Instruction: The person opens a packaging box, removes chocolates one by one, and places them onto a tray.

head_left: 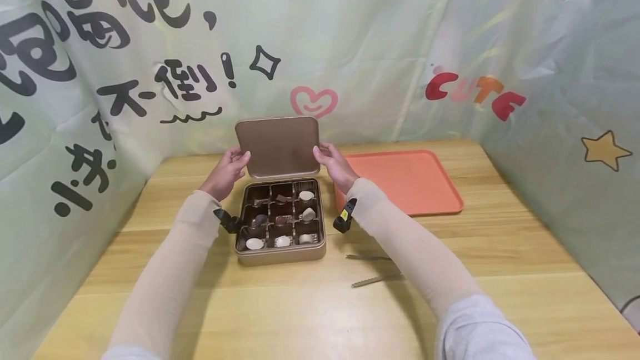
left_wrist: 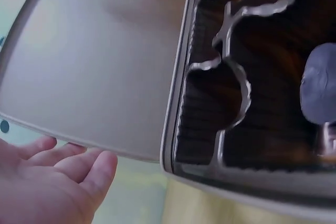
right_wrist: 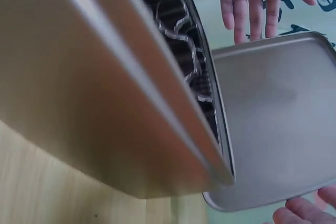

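A brown metal box [head_left: 281, 255] stands on the table with its lid [head_left: 278, 149] raised upright at the back. Compartments inside hold white, brown and dark chocolates [head_left: 308, 214]. My left hand [head_left: 225, 174] is at the lid's left edge; in the left wrist view its fingers [left_wrist: 100, 174] are nearly straight, tips against the rim. On the opposite edge, my right hand [head_left: 337, 166] touches the lid with its thumb in front. Only the fingertips [right_wrist: 302, 211] of that hand show in the right wrist view, where the left palm faces the camera.
An orange tray [head_left: 415, 182] lies to the right, partly behind my right hand and forearm. What looks like a pair of thin tongs [head_left: 372, 280] rests on the wooden table [head_left: 300, 315], partly hidden by my right arm. Printed cloth [head_left: 370, 43] hangs around the table.
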Motion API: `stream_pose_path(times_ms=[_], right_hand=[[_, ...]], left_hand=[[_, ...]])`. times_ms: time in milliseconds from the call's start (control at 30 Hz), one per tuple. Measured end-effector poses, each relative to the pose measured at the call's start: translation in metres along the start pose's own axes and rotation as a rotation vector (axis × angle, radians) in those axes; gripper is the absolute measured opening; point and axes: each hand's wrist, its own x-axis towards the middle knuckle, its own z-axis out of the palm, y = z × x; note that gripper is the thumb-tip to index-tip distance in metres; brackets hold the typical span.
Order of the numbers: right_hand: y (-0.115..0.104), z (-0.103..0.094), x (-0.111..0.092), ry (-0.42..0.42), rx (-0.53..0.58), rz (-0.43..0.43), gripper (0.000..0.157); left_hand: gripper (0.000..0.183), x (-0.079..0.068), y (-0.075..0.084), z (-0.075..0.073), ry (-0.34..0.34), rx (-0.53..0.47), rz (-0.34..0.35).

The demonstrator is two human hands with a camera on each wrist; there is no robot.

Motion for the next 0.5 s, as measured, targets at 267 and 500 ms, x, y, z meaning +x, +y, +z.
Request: stream_pose_path(times_ms=[267, 500], right_hand=[[0.003, 0.001, 0.008, -0.037, 0.069, 0.031, 0.064], [0.007, 0.001, 0.015, -0.013, 0.071, 0.096, 0.069]], left_hand=[[0.073, 0.009, -0.004, -0.008, -0.047, 0.014, -0.035], [0.072, 0.015, -0.011, -0.012, -0.069, -0.021, -0.084]])
